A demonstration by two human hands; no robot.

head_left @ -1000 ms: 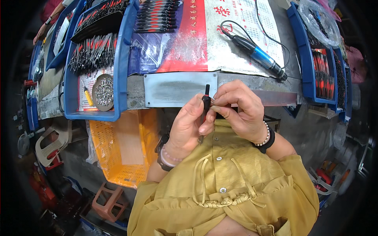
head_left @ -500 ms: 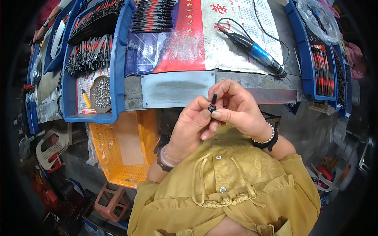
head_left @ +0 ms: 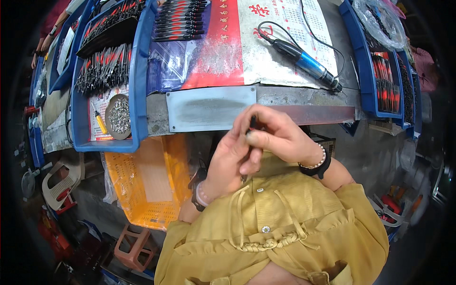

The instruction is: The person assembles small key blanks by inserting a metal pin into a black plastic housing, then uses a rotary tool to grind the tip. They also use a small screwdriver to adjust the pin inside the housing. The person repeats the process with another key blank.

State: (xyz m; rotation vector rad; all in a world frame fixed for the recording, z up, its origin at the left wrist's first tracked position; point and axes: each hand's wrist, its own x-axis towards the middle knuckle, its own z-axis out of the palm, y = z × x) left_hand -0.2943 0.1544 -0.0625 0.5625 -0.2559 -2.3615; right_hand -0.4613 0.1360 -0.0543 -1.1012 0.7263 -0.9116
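Note:
My left hand [head_left: 229, 159] and my right hand [head_left: 281, 138] meet in front of my chest, just off the near edge of the bench. Between their closed fingertips is a small black part [head_left: 253, 122], pinched by both hands. Fingers cover most of it, so its full shape is hidden. A bit of metal [head_left: 244, 178] shows below the left fingers; I cannot tell what it belongs to. A pale metal plate [head_left: 211, 108] on the bench edge lies just beyond the hands.
At left, a blue bin [head_left: 141, 95] holds black-and-red parts, a bowl of screws [head_left: 118, 116] and a yellow-handled screwdriver [head_left: 100, 122]. A blue electric screwdriver [head_left: 306, 62] lies on the bench near a row of black-and-red parts [head_left: 178, 21]. An orange crate [head_left: 175, 180] stands below; another blue bin [head_left: 365, 61] is right.
My right hand has turned and closed further over the left fingertips. The black part, upright and plainly visible before, is now mostly covered. The whole view has shifted slightly.

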